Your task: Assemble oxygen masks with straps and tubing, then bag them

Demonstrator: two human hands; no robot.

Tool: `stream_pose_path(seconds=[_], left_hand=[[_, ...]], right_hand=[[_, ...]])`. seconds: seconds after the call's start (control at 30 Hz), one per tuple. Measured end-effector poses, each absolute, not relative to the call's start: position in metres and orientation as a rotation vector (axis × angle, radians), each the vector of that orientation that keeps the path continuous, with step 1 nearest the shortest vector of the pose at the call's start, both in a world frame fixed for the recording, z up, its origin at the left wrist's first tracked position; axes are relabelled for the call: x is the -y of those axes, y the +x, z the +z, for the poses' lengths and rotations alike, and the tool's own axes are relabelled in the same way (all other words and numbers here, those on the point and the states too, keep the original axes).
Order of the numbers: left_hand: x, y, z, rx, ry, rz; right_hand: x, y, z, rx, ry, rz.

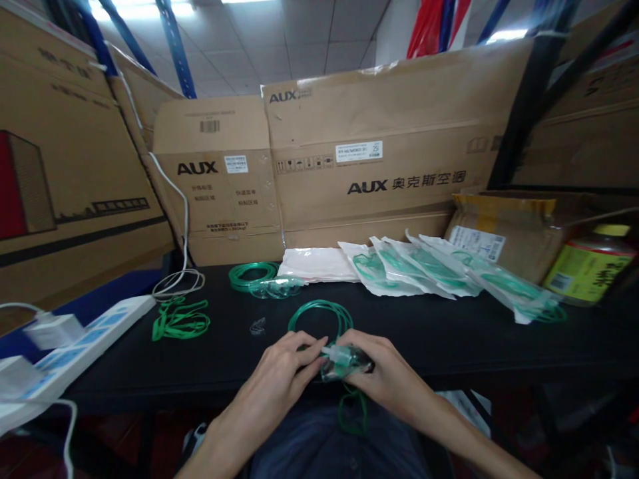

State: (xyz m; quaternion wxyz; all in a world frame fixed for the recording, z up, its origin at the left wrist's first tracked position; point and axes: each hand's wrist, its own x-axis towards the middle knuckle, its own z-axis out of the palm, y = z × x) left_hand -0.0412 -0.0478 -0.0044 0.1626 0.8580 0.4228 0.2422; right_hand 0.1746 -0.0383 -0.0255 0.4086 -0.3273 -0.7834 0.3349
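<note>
My right hand (382,366) is closed round a clear, green-tinted oxygen mask (344,359) with a pale connector, just over the table's front edge. The thumb and fingers of my left hand (287,366) pinch at the connector end of the mask; the exact spot they grip is partly hidden. Behind my hands a coil of thin green tubing (322,306) lies on the black table, its near part covered by my fingers. From below the mask a green elastic strap (352,411) hangs in a loop over my lap.
A pile of green elastic straps (180,319) and a small clear bit (258,326) lie left. Farther back are another tubing coil (252,276), white pouches (319,263) and several filled packs (379,269). A power strip (100,339) borders the left; a yellow-labelled bottle (589,266) stands right.
</note>
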Motion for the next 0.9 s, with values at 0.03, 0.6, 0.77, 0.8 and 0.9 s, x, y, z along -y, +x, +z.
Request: stream_pose_path(seconds=[0.03,0.6,0.77,0.8,0.9], left_hand=[[0.048,-0.041,-0.003,-1.186,2.472,0.671],[0.03,-0.063,0.006,-0.987,2.585,0.577],[0.022,-0.059,0.002,-1.064,2.416,0.775],[0.021,-0.058,0.002,-1.085,2.393,0.814],[0.015,-0.058,0.001,-1.113,2.343,0.892]], right_hand=[[0.037,0.177,-0.022,1.898,-0.857,0.939],[0.003,0.173,-0.001,1.399,-0.589,1.66],[0.001,0.177,-0.012,1.317,-0.571,1.707],[0.001,0.177,-0.013,1.309,-0.573,1.712],[0.001,0.177,-0.012,1.316,-0.585,1.705]])
